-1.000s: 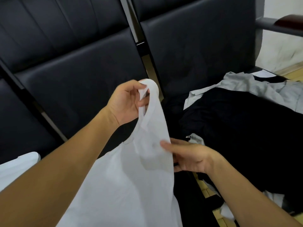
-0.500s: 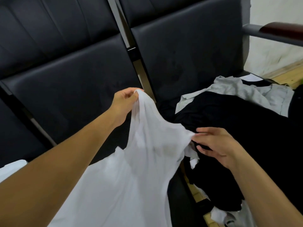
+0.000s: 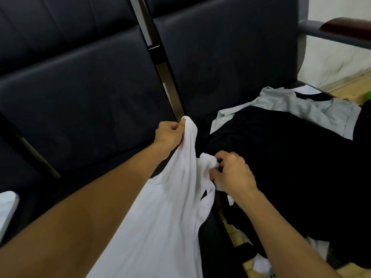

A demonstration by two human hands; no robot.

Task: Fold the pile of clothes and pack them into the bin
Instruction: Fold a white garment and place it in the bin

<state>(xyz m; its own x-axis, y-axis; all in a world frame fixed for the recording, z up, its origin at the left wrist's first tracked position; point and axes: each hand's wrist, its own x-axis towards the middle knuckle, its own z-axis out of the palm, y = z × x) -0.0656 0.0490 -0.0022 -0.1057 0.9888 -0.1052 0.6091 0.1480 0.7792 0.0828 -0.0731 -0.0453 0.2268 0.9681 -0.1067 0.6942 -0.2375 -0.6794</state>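
Observation:
A white sleeveless top (image 3: 160,223) hangs in front of me over the black seats. My left hand (image 3: 169,134) pinches one shoulder strap of it and holds it up. My right hand (image 3: 232,173) grips the other strap, bunched in its curled fingers, lower and to the right. A pile of clothes lies on the right seat: a black garment (image 3: 281,157) on top and a grey shirt (image 3: 301,105) behind it. No bin is in view.
Black padded seats (image 3: 80,93) with a metal gap between them fill the background. A chair armrest (image 3: 341,31) stands at the upper right. A white cloth (image 3: 7,207) lies at the left edge. Wooden floor shows at the far right.
My right hand has moved from the top's edge to its second strap and curled round it. My left hand keeps its strap; the top now hangs narrower between both hands.

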